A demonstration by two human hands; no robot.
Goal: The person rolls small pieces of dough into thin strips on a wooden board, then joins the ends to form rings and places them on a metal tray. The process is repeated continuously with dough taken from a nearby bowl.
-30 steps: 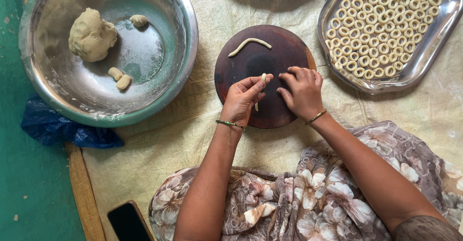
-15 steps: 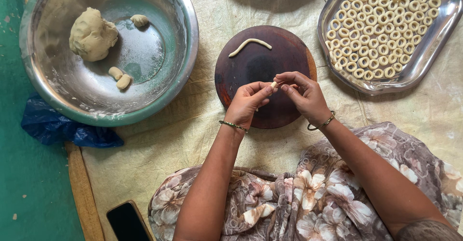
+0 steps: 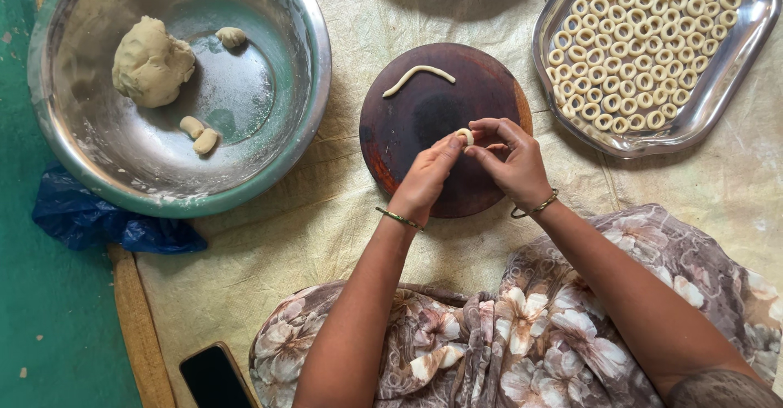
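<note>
My left hand (image 3: 428, 175) and my right hand (image 3: 510, 159) meet above a round dark wooden board (image 3: 408, 126). Between their fingertips they pinch a small curled piece of pale dough (image 3: 465, 135). A thin rolled dough strip (image 3: 418, 77) lies on the far part of the board. Both wrists wear thin bangles.
A large steel bowl (image 3: 306, 73) at the left holds a big dough lump (image 3: 151, 61) and a few small pieces. A steel tray (image 3: 734, 65) at the right is filled with several dough rings. A dark phone (image 3: 216, 375) lies near my knee, blue plastic (image 3: 98, 220) under the bowl.
The hands lifted the dough strip off the board and curled it between the fingertips into a small loop. The strip at the far side has not moved.
</note>
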